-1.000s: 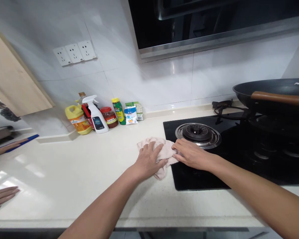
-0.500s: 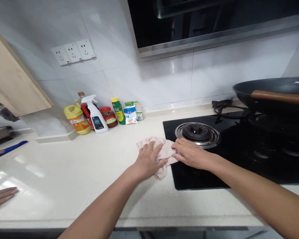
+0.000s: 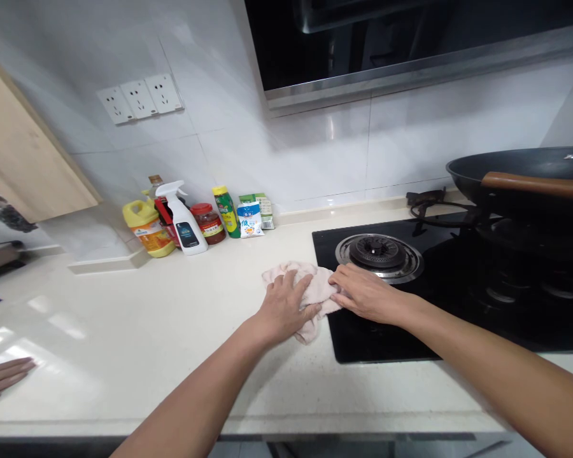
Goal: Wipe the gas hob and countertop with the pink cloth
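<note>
A crumpled pale pink cloth (image 3: 321, 285) lies on the white countertop (image 3: 172, 331), its right side reaching over the left edge of the black glass hob (image 3: 377, 340). My left hand (image 3: 285, 307) rests on top of the cloth with its fingers and thumb spread. My right hand (image 3: 363, 294) comes over the hob from the right, and its bent fingers grip the cloth's right side. Part of the cloth is hidden under both hands. Just behind my right hand sits a round gas burner (image 3: 378, 256) with a shiny metal ring.
Against the tiled wall stand a yellow jug (image 3: 148, 232), a white spray bottle (image 3: 186, 226), a red-lidded jar (image 3: 209, 224), a green bottle (image 3: 226, 213) and small packets (image 3: 251, 219). A wok (image 3: 530, 165) occupies the hob's right side. Another person's hand (image 3: 4, 378) lies at far left.
The blue item at the left edge has slid left, mostly out of view. My hands, the cloth and the other person's hand look unmoved.
</note>
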A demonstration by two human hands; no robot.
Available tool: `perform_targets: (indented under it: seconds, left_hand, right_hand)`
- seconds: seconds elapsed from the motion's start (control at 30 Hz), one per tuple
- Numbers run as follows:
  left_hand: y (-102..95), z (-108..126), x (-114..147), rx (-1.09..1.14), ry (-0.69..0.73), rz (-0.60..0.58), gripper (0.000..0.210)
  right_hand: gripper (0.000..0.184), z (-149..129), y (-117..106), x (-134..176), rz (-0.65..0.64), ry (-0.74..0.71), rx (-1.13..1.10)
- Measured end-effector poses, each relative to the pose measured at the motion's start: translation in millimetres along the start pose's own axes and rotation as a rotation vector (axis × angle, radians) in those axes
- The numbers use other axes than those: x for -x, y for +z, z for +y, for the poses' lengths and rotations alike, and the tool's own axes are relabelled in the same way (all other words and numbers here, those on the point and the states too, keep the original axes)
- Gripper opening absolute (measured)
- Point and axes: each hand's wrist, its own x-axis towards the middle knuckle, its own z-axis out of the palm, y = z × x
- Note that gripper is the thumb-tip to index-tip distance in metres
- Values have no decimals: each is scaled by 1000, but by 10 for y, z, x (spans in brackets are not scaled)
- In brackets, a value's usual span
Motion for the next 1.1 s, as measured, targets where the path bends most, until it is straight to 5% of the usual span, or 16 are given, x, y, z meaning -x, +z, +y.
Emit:
perform_targets:
  seconds: [1.1]
  left_hand:
    - [16,-6,-3,20,-2,-2,67]
  right_hand:
    - [19,-12,4,6,12,-19,22]
